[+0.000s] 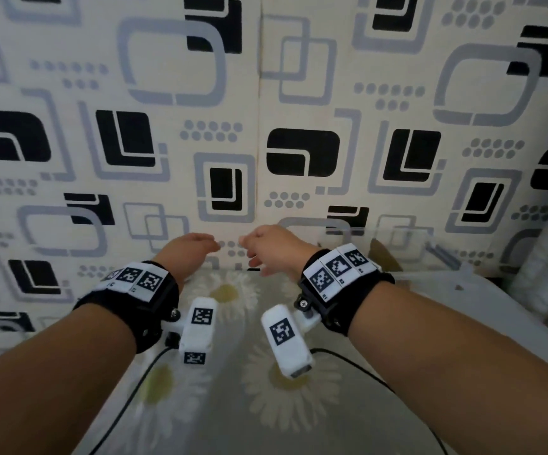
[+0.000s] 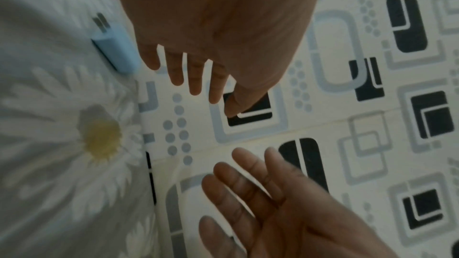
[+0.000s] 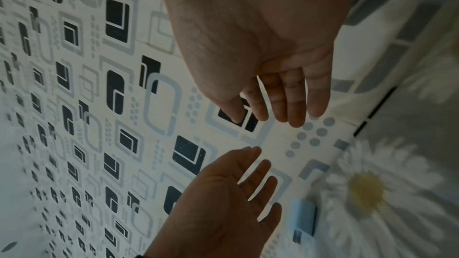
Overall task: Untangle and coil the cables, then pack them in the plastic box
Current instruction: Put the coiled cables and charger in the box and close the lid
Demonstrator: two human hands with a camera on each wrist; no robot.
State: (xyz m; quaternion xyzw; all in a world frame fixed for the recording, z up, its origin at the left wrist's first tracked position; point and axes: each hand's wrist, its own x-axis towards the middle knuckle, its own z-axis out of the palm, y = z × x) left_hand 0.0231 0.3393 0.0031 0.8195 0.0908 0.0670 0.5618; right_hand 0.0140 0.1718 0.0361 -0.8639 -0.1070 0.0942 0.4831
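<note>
Both hands reach forward over the far edge of the table and hold nothing. My left hand (image 1: pixel 197 246) has straight, spread fingers (image 2: pixel 195 79), seen from the palm side in the left wrist view. My right hand (image 1: pixel 261 252) is also open, with its fingers (image 3: pixel 285 103) close together. The two hands are a small gap apart, near the patterned wall. A clear plastic box (image 1: pixel 403 254) stands at the back right against the wall. A light blue plug-like block (image 2: pixel 115 50) (image 3: pixel 303 216) lies on the cloth just left of my left hand. No task cable shows.
A daisy-print cloth (image 1: pixel 285 402) covers the table. Thin black leads (image 1: pixel 125 402) run from the wrist cameras towards me. The wall (image 1: pixel 266 126) with black and grey squares stands right behind the table's far edge.
</note>
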